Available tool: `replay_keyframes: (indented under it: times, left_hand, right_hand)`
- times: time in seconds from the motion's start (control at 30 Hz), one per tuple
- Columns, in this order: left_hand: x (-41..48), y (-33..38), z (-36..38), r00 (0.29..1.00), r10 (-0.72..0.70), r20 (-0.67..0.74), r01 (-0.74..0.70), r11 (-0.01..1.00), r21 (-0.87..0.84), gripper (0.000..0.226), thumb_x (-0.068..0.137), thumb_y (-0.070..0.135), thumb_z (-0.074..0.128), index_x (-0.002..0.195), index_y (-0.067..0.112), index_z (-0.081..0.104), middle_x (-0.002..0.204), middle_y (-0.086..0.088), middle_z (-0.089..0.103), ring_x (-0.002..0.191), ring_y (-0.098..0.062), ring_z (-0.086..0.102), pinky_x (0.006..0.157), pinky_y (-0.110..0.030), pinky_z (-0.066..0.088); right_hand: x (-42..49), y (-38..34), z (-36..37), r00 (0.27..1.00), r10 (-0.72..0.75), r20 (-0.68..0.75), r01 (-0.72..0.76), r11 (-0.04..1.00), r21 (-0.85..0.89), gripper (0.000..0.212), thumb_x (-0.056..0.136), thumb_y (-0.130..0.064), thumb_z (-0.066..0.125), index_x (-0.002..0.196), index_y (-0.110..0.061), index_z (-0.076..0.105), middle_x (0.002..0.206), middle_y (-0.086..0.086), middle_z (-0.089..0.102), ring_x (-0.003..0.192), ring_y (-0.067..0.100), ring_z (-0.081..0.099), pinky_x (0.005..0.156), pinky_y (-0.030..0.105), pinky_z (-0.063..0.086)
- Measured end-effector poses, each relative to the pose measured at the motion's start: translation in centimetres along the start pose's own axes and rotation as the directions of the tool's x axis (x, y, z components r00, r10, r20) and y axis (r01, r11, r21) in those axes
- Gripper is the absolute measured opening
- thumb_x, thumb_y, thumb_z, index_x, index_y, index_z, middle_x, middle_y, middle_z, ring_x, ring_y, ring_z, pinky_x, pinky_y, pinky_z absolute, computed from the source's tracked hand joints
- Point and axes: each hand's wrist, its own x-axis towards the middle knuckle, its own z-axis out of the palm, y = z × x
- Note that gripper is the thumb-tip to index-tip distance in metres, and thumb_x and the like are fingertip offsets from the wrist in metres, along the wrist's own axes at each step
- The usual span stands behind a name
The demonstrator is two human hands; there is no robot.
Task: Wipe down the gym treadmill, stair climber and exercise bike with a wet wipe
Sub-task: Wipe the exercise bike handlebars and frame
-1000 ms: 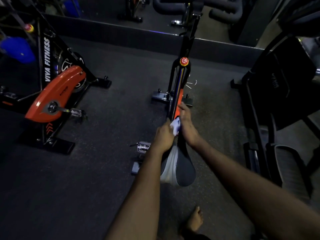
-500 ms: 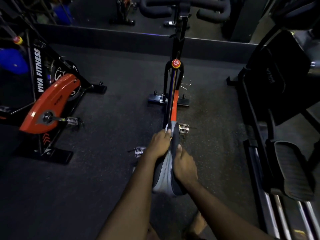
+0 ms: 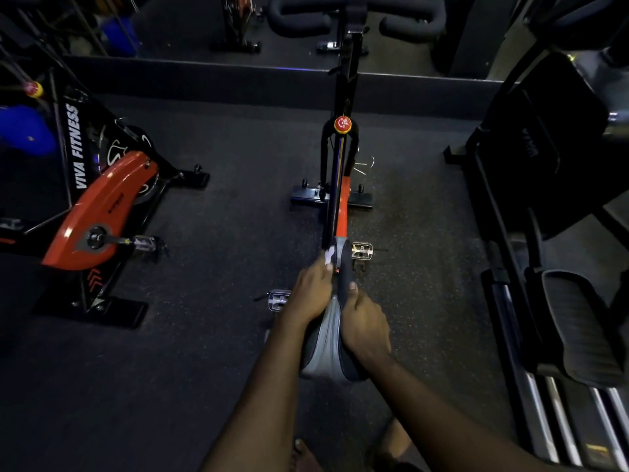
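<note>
Two hands: left hand (image 3: 311, 291), right hand (image 3: 366, 321). One wipe (image 3: 329, 257). One saddle (image 3: 326, 349). Two bikes: centre bike (image 3: 335, 199), left bike (image 3: 98, 212). Three pedals (image 3: 362, 251). Two red knobs (image 3: 343, 124). One stair climber (image 3: 578, 318).

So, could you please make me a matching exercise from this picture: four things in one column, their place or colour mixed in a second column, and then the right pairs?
Column one
1. wet wipe
2. red knob
3. right hand
4. second bike

Column two
a. stands to the left on the floor, with an orange cover
b. holds the right side of the saddle
c. sits on the frame ahead of the saddle
d. white, pinched by the left hand at the saddle's nose

Pairs: 1-d, 2-c, 3-b, 4-a
</note>
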Motion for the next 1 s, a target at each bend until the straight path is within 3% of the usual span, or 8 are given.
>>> replay_keyframes:
  times: [0.13,0.27,0.33,0.57,0.7,0.83,0.93,1.0]
  left_hand:
    - [0.4,0.3,0.9,1.0,-0.014,-0.028,0.014,1.0,0.015,0.052,0.111,0.024,0.031,0.161,0.018,0.019,0.15,-0.018,0.048,0.137,-0.031,0.047,0.105,-0.028,0.036]
    - [-5.1,-4.1,0.0,0.996,0.069,-0.051,-0.063,0.991,0.121,0.045,0.109,0.016,0.037,0.154,0.025,0.042,0.146,0.008,0.056,0.134,-0.015,0.051,0.099,-0.013,0.032]
    - [-6.0,-5.1,-0.2,0.996,0.054,-0.066,-0.045,0.989,0.14,0.044,0.109,0.018,0.039,0.152,0.026,0.045,0.145,0.008,0.057,0.133,-0.015,0.052,0.094,-0.009,0.03]
    - [-0.3,-0.9,0.7,1.0,0.011,-0.017,-0.008,0.989,0.147,0.054,0.111,0.026,0.03,0.162,0.019,0.014,0.149,-0.016,0.051,0.135,-0.031,0.05,0.106,-0.036,0.04]
    - [-6.7,-3.9,0.2,0.974,0.222,-0.048,-0.208,0.956,0.209,0.052,0.109,0.014,0.038,0.159,0.018,0.025,0.155,0.001,0.047,0.14,-0.016,0.045,0.112,-0.019,0.031]
    - [-11.2,-6.9,0.1,0.962,0.249,-0.113,-0.215,0.944,0.252,0.054,0.105,0.004,0.044,0.156,0.014,0.032,0.162,-0.003,0.034,0.15,-0.018,0.03,0.118,-0.011,0.012]
    - [-8.4,-5.0,0.2,0.973,0.215,-0.083,-0.193,0.957,0.218,0.05,0.107,0.007,0.04,0.156,0.012,0.033,0.155,-0.002,0.047,0.143,-0.02,0.043,0.112,-0.008,0.02]
    - [-5.7,-3.5,0.1,0.988,0.15,-0.043,-0.141,0.975,0.174,0.049,0.111,0.02,0.032,0.16,0.016,0.026,0.151,0.008,0.051,0.14,-0.018,0.047,0.112,-0.022,0.033]
  right_hand:
    - [-0.1,0.1,-0.1,1.0,0.013,0.012,-0.013,0.999,0.03,0.068,0.104,-0.057,0.013,0.105,-0.015,0.066,0.1,0.01,0.071,0.092,0.029,0.066,0.084,0.042,0.049]
    - [0.1,0.0,0.1,1.0,0.003,-0.007,-0.003,1.0,-0.011,0.068,0.105,-0.056,0.013,0.109,-0.013,0.066,0.103,0.012,0.071,0.095,0.032,0.067,0.08,0.04,0.045]
    - [0.0,0.1,0.2,1.0,0.002,-0.014,-0.002,1.0,-0.029,0.067,0.106,-0.055,0.013,0.108,-0.014,0.066,0.103,0.012,0.072,0.095,0.032,0.066,0.077,0.038,0.041]
    - [0.1,0.0,0.0,1.0,0.008,0.006,-0.008,0.999,0.042,0.065,0.106,-0.054,0.016,0.113,-0.013,0.066,0.108,0.015,0.071,0.101,0.036,0.066,0.084,0.043,0.045]
    - [0.0,0.5,0.0,1.0,-0.003,0.0,0.003,0.999,0.049,0.064,0.106,-0.055,0.016,0.117,-0.015,0.065,0.112,0.016,0.071,0.104,0.038,0.065,0.085,0.043,0.045]
    - [0.0,0.4,0.0,1.0,-0.001,0.008,0.001,1.0,0.021,0.067,0.106,-0.056,0.014,0.116,-0.014,0.065,0.109,0.015,0.071,0.101,0.036,0.066,0.086,0.043,0.047]
    - [0.0,0.2,-0.2,1.0,0.0,-0.003,0.0,1.0,0.031,0.068,0.107,-0.054,0.015,0.114,-0.01,0.066,0.109,0.018,0.071,0.101,0.037,0.066,0.085,0.041,0.046]
    - [0.0,0.2,-0.3,1.0,-0.009,0.008,0.009,0.999,0.049,0.069,0.107,-0.053,0.015,0.113,-0.008,0.067,0.111,0.019,0.07,0.102,0.037,0.066,0.087,0.042,0.049]
